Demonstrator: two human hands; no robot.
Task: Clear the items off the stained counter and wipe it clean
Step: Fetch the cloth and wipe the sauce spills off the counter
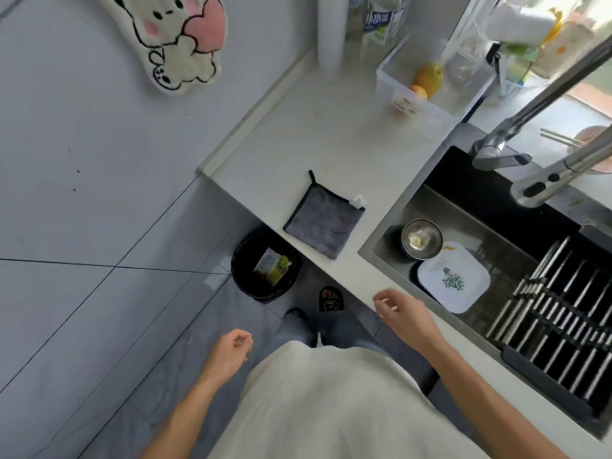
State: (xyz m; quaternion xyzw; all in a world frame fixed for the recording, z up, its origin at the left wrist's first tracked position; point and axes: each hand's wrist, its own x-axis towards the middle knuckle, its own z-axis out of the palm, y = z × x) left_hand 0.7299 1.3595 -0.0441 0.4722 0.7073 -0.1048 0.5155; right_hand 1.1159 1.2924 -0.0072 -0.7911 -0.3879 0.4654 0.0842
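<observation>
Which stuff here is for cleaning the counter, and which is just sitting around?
For the job: counter, grey cloth, clear box with fruit, bottle.
Just around: bin, bowl, plate, tap, wall toy.

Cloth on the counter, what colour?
Grey cloth with black edging and loop; head view.

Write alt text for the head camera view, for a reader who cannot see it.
Seen from above, a person's empty left hand and right hand hover at the edge of a white counter where a grey cloth lies flat. A steel bowl and white plate sit in the dark sink; a black bin stands on the floor below.
</observation>
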